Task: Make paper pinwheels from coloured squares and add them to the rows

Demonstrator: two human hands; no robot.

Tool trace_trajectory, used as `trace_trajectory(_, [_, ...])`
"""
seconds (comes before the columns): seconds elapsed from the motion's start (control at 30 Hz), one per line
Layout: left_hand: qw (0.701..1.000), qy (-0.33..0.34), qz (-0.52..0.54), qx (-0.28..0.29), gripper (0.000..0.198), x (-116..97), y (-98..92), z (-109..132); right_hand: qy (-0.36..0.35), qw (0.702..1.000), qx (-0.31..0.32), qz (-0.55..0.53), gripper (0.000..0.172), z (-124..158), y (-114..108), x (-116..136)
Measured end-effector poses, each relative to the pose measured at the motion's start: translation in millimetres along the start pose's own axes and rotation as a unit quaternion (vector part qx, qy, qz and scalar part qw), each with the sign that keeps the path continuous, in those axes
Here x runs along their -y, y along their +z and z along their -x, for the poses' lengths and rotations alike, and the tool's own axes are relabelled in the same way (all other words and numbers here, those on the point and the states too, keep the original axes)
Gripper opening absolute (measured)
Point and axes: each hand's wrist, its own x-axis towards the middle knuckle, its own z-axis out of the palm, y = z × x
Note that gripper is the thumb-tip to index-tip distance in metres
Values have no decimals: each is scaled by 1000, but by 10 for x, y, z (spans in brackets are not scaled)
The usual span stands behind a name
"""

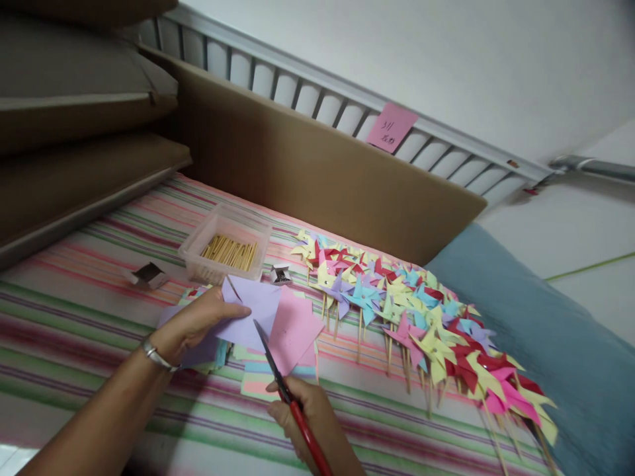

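On my head-camera feed, the left hand (204,317) grasps a square sheet of pale purple paper (262,301), its thumb laid flat across the upper face. A narrow slit runs inward from the sheet's upper-left corner. The right hand (320,410) is clenched around a pair of scissors with red handles and slim dark metal blades (274,367); I read the blade tip at the sheet's lower edge — whether it touches the paper, I cannot tell.

Containers, listed from largest to smallest:

1. Square translucent plastic tub (197,268), lidless, located just beyond the left hand. It holds short golden-tan sticks (231,252), most lying roughly parallel in a loose pile.
2. Small white cardboard carton with raised flaps (157,282), left of the tub. Its interior reads dark; I cannot identify any contents.
3. Smaller white cardboard carton (281,268), right of the tub. It holds tiny dark pieces, too small for me to identify.

Beneath and beside the grasped sheet I log a square sheet of pink paper (295,324) and a loose stack of multicoloured paper. Multicoloured paper pinwheels on thin sticks (364,297) lie in dense rows to the right — all on a striped multicoloured cloth (198,423).
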Motion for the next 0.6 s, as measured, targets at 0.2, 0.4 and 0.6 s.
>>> trace_trajectory(0.2, [1000, 4, -3, -5, 34, -6, 5, 1, -3, 1000, -8, -8, 25, 9, 4, -26])
trace_trajectory(0.4, [1000, -1, -2, -14, 34, 9, 9, -7, -17, 1000, -7, 2, 24, 14, 2, -13])
trace_trajectory(0.6, [999, -4, -2, -38, 34, -19, 40, -18, -32, 998, -4, 52, 20, 26, -42, 84])
